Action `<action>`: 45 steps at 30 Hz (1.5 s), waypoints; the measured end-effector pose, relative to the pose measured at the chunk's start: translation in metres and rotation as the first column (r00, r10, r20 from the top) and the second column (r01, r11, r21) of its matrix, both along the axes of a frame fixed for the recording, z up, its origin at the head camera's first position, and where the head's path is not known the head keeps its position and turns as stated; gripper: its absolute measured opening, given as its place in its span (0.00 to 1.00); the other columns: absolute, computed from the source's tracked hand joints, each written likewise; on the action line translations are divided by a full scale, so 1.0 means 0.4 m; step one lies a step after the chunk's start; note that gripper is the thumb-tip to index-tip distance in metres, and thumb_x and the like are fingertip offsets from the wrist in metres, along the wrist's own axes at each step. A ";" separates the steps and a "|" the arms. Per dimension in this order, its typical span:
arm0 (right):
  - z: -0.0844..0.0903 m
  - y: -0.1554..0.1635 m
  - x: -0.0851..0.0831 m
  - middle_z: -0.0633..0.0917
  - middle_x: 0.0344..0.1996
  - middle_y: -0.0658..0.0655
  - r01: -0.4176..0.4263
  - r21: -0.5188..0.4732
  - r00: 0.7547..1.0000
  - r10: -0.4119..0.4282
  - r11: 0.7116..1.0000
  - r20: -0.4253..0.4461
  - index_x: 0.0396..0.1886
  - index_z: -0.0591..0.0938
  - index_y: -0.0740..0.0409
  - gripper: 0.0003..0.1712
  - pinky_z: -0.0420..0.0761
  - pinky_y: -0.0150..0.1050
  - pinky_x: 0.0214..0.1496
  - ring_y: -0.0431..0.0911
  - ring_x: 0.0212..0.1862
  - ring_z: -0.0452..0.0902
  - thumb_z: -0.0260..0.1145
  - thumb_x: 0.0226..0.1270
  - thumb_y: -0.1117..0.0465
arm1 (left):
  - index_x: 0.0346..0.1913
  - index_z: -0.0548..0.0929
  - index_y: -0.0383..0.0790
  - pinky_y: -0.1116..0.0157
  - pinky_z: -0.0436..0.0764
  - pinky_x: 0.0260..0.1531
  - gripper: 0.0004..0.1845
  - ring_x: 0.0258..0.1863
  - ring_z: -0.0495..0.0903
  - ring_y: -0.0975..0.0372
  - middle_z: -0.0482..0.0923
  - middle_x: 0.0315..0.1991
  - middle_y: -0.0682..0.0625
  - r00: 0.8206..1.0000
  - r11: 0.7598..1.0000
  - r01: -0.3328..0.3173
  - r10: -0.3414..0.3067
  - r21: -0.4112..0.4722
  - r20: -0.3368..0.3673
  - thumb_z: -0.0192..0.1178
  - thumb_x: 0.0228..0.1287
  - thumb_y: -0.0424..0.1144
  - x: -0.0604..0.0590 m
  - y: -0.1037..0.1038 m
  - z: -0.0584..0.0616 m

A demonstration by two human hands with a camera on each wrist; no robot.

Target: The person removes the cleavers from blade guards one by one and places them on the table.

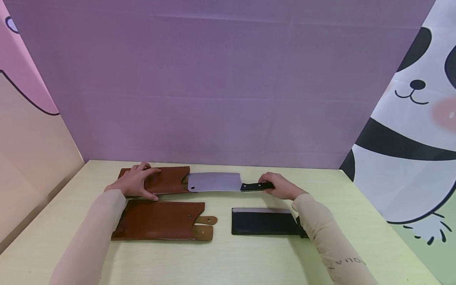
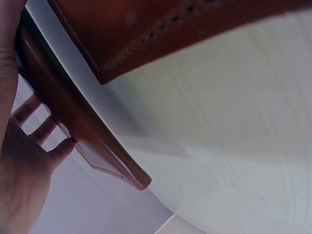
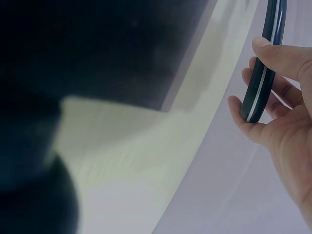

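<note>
A silver cleaver [image 1: 215, 182] lies at the back of the table, its blade tip just inside the mouth of a brown leather sheath [image 1: 167, 180]. My right hand [image 1: 279, 186] grips the cleaver's black handle [image 1: 253, 186], fingers curled round the black handle [image 3: 258, 83] in the right wrist view. My left hand [image 1: 137, 181] holds the far sheath at its closed end, thumb on the near edge and fingers over the far edge. In the left wrist view the left hand [image 2: 22, 161] shows its fingers against that brown leather sheath [image 2: 73, 122].
A second brown sheath [image 1: 160, 220] with snap straps lies nearer me on the left; the second brown sheath [image 2: 161, 34] also fills the left wrist view's top. A black-bladed cleaver [image 1: 263, 221] lies near my right forearm. Purple backdrop behind, panda-print cloth at right. The table [image 1: 228, 261] is pale wood.
</note>
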State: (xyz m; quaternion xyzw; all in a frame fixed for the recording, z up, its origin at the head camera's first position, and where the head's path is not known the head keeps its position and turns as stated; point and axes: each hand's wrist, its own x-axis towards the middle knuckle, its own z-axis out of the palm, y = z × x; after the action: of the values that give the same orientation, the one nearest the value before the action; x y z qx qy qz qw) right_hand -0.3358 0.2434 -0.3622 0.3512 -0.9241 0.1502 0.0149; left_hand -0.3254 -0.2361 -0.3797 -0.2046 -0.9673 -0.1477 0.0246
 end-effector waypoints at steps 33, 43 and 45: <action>0.015 0.068 0.004 0.80 0.31 0.56 0.027 -0.022 0.999 -0.028 0.999 -0.036 0.39 0.78 0.65 0.13 0.75 0.47 0.43 0.48 0.36 0.76 0.66 0.51 0.74 | 0.64 0.68 0.47 0.41 0.67 0.49 0.49 0.55 0.61 0.45 0.61 0.56 0.42 1.000 1.000 0.008 -0.008 -0.002 -0.003 0.71 0.34 0.62 0.008 -0.014 0.008; 0.018 0.104 0.004 0.80 0.32 0.56 0.058 -0.005 0.998 -0.058 0.998 -0.021 0.40 0.78 0.65 0.14 0.75 0.47 0.44 0.48 0.37 0.76 0.65 0.52 0.73 | 0.64 0.67 0.47 0.41 0.66 0.50 0.50 0.57 0.60 0.45 0.60 0.57 0.43 1.000 1.000 0.010 -0.010 0.001 0.003 0.70 0.33 0.64 0.004 -0.015 -0.001; 0.017 0.112 0.006 0.80 0.32 0.56 0.061 -0.004 0.998 -0.061 0.998 -0.018 0.40 0.78 0.65 0.14 0.75 0.47 0.44 0.49 0.38 0.76 0.65 0.52 0.73 | 0.64 0.67 0.48 0.40 0.66 0.50 0.50 0.57 0.60 0.45 0.60 0.57 0.42 1.000 1.000 0.009 -0.009 -0.002 0.006 0.70 0.33 0.64 0.003 -0.014 -0.001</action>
State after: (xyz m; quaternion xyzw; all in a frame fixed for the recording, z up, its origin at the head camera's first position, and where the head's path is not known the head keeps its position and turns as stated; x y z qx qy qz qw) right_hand -0.3335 0.2881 -0.3553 0.3240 -0.9339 0.1482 0.0288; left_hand -0.3242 -0.2417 -0.3800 -0.2083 -0.9666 -0.1476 0.0208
